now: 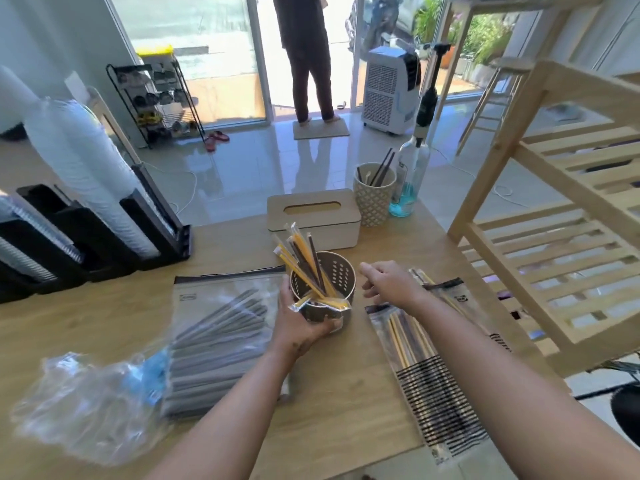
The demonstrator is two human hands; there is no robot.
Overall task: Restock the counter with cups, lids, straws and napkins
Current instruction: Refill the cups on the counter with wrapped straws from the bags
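A round perforated straw holder (337,276) stands mid-counter, holding several wrapped yellow and brown straws (304,258) that lean left. My left hand (301,323) grips the holder's near side. Just right of the holder, my right hand (388,284) hovers with fingers loosely apart and nothing in it. Under my right arm lies a zip bag of yellow and brown straws (426,358). Left of the holder a clear zip bag of grey straws (221,334) lies flat. A tall sleeve of white cups (79,161) leans in a black organiser (104,237) at the far left.
A wooden-lidded tissue box (311,220), a patterned cup with dark straws (374,195) and a bottle of blue liquid (408,181) stand at the counter's far edge. A wooden slatted shelf (554,220) rises on the right. Crumpled clear plastic (86,403) lies near left. A person (304,57) stands at the door.
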